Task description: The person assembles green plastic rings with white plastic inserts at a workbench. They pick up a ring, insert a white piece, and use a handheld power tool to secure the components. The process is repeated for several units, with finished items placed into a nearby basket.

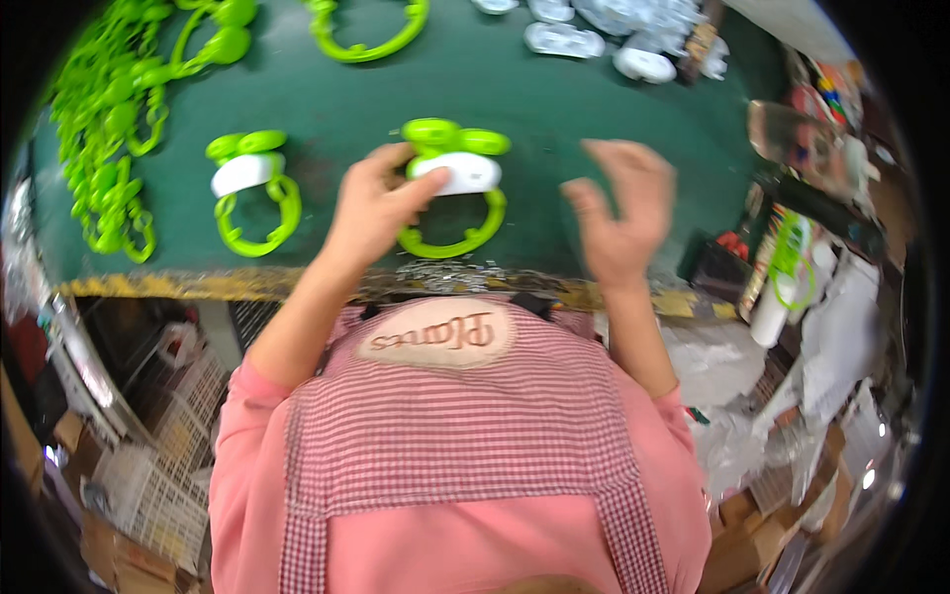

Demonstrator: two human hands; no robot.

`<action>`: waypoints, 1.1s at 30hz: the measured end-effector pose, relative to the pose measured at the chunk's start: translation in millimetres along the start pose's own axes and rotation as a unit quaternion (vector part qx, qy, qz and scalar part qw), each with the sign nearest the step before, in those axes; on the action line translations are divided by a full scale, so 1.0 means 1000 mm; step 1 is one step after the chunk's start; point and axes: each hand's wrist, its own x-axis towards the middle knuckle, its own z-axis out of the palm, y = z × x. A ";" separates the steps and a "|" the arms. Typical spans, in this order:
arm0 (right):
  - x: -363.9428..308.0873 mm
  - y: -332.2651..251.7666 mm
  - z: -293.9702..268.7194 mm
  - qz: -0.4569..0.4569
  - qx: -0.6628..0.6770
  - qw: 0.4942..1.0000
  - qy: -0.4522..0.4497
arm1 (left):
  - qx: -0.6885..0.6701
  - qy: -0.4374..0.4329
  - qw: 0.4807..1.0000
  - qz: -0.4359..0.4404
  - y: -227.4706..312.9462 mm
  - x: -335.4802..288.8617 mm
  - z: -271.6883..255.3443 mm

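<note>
- Here the left hand (371,208) pinches the white body of a green ring-shaped toy (453,188) lying on the green table (554,109).
- The right hand (621,213) hovers open just beside it, fingers spread and blurred, apparently touching nothing.
- A second matching toy (252,188) lies to the left, near a heap of green parts (109,129).
- White pieces (614,35) sit at the far edge.

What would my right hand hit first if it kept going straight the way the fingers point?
Probably nothing close: the right hand is raised, empty, fingers pointing up-left over bare green table. Farther along lie white plastic parts, though depth is unclear.
</note>
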 end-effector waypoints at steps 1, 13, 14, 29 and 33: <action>-0.001 0.030 -0.027 -0.049 -0.137 0.985 0.092 | 0.088 0.034 0.993 0.072 -0.006 0.000 -0.003; -0.008 0.178 -0.105 0.149 0.264 0.911 0.278 | 0.090 0.083 0.986 0.113 -0.017 0.010 0.001; -0.012 0.162 -0.100 0.111 0.418 0.885 0.175 | 0.097 0.090 0.985 0.114 -0.017 0.010 0.003; -0.048 -0.059 0.014 0.167 0.598 0.784 -0.026 | 0.255 0.075 0.873 0.410 -0.020 -0.044 0.004; -0.046 -0.059 0.020 0.138 0.579 0.801 -0.066 | 0.285 0.076 0.834 0.466 -0.027 -0.046 0.006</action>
